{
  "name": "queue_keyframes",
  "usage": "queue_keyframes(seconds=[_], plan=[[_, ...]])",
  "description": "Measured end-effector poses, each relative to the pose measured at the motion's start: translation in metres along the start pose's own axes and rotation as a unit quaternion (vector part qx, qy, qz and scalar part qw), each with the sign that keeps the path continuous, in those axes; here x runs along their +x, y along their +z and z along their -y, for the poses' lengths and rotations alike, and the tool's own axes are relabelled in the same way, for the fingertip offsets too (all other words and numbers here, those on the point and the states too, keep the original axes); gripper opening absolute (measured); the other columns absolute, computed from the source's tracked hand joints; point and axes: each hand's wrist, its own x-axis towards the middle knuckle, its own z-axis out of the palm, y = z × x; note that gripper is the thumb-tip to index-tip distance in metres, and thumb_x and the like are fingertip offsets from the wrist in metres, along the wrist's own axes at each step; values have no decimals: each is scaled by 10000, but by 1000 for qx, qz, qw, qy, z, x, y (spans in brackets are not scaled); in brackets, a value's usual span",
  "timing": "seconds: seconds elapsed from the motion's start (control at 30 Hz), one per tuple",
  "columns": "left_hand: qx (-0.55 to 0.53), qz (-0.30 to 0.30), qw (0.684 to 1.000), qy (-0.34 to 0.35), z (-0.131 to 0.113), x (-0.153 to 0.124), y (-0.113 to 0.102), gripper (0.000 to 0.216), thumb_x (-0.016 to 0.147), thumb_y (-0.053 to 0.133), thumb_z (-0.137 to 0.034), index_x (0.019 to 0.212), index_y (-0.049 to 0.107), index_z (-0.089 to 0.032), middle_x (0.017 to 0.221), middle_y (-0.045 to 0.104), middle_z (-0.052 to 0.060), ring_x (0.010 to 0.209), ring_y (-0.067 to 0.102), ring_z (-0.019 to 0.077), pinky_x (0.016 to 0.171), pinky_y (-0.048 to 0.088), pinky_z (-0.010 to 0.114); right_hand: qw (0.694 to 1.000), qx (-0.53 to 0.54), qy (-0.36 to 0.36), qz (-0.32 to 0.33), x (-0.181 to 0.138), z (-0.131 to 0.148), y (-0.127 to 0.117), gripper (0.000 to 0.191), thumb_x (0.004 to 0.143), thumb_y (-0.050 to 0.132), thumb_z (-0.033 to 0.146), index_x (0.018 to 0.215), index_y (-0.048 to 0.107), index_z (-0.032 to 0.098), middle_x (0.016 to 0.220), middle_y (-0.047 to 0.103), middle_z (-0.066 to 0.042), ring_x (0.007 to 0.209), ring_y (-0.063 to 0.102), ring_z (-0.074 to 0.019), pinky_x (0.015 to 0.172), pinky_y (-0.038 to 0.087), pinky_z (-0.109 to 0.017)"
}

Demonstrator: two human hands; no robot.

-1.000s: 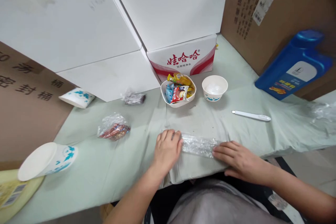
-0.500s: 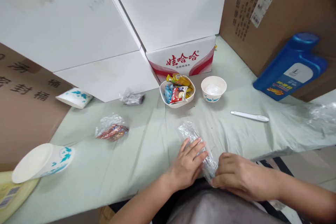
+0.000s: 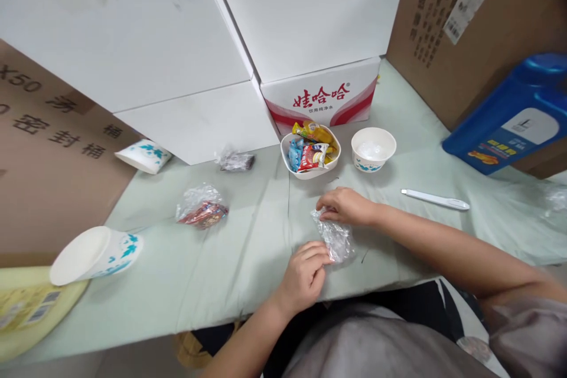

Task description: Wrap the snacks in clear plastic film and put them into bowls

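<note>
On cloth [image 3: 252, 230], right fingers [image 3: 328, 202] pinch plastic [image 3: 340, 241] slanting away leftward; left fingers' [image 3: 315, 252] grip unclear.

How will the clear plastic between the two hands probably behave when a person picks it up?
The clear plastic is likely floppy, since it lies creased and crumpled on the cloth. It is probably light for its size, because it looks thin. Its shiny surface may make it slightly slippery.

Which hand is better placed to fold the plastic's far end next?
Probably the right hand: it touches the far end of the plastic, while the left hand is at its nearer part.
</note>
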Motion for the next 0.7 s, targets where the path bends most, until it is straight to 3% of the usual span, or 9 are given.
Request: queue_keyframes(seconds=[0.17,0.27,0.37,0.47,0.57,0.7], plan=[[-2,-12,1000,0,1,0,0,337,771,415,-11,899,677,-179,886,700,75,929,635,212,818,567,411,996,-89,-11,-7,8,-9,25,370,809,724,451,1017,671,150,911,706,-87,853,637,-224,783,391,-343],[-5,-9,1000,-2,0,1,-1,337,773,418,-11,909,677,-178,901,695,82,945,628,215,816,565,416,987,-155,29,-41,10,-14,24,482,815,669,561,1003,671,117,903,680,-123,858,616,-258,799,393,-387],[-4,-8,1000,-3,0,2,0,342,778,417,-13,919,678,-185,900,693,80,937,627,216,803,562,422,979,-153,69,-119,7,-16,10,400,877,618,497,1018,663,124,962,660,-138,921,592,-267,814,414,-389],[-8,-9,1000,2,0,1,1,344,785,414,-17,924,677,-190,896,692,76,931,626,215,798,561,420,981,-76,31,-174,-8,-4,-1,327,951,517,426,1044,652,144,1004,652,-133,959,577,-240,837,447,-370],[-5,-23,1000,-4,-2,-2,0,339,807,395,-18,924,662,-189,920,682,78,944,630,205,807,560,387,993,-14,-45,-104,-38,16,4,390,944,510,476,1102,649,147,1032,668,-133,983,582,-233,869,468,-387],[63,-112,990,-54,-4,-1,-10,324,830,363,-16,935,620,-182,971,634,89,941,617,190,802,553,347,993,-66,-92,16,-78,35,30,590,878,599,519,1316,561,124,1317,587,-178,1250,491,-302,1014,404,-494]])
